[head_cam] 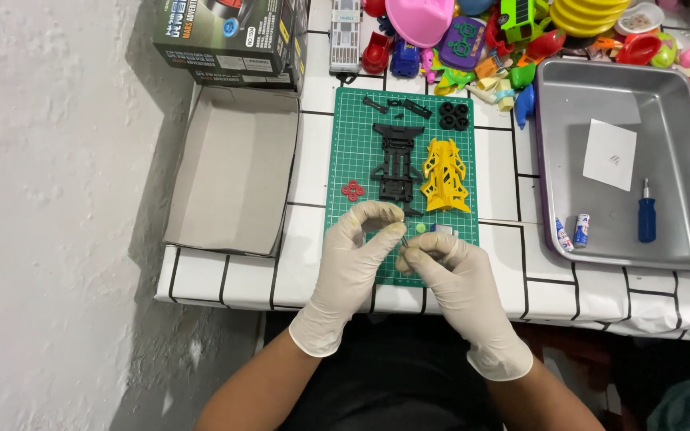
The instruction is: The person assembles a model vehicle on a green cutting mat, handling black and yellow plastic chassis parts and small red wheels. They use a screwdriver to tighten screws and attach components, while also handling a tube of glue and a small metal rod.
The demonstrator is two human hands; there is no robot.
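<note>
Both my hands wear white gloves and meet over the near edge of a green cutting mat point(357, 136). My left hand point(358, 247) and my right hand point(441, 263) pinch a small thin dark part point(403, 239) between their fingertips; its shape is too small to tell. A tiny green gear point(420, 227) lies just beyond my fingers. Further up the mat lie a black toy car chassis point(397, 160), a yellow car body shell point(445, 175), small red wheels hubs point(352, 190) and black tyres point(454, 116).
An open cardboard box lid point(233, 168) lies left of the mat, printed boxes point(229, 36) behind it. At right, a metal tray point(553, 160) holds a blue screwdriver point(647, 211), white paper and two small batteries point(573, 231). Colourful plastic toys point(513, 32) crowd the far edge.
</note>
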